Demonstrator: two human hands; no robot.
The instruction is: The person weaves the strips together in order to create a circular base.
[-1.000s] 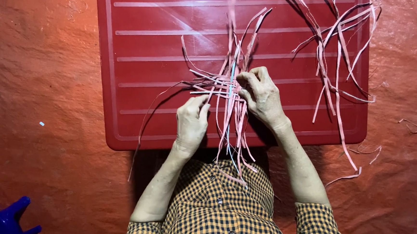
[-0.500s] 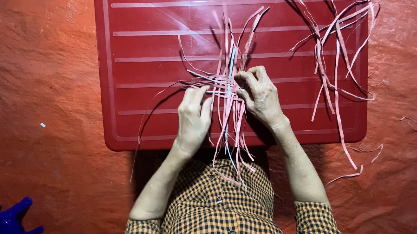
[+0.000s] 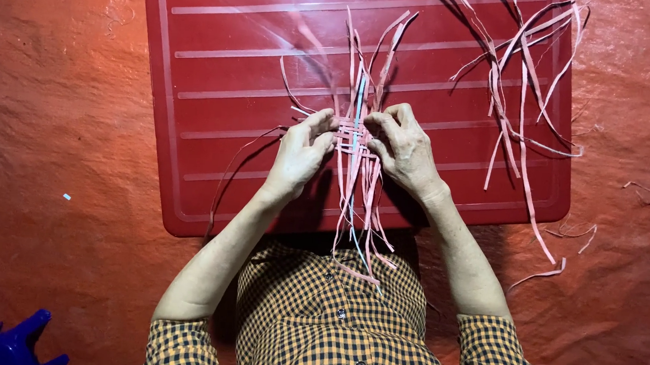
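Woven strips (image 3: 355,143) pinched between both hands (image 3: 355,128), fingers curled, over red board (image 3: 218,86)

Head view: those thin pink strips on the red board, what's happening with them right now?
A person in an orange checked shirt works a bundle of thin pink strips on a flat red plastic board. The left hand and right hand pinch crossing strips where they interlace, around one pale blue strip. A loose pile of spare pink strips lies at the board's right end.
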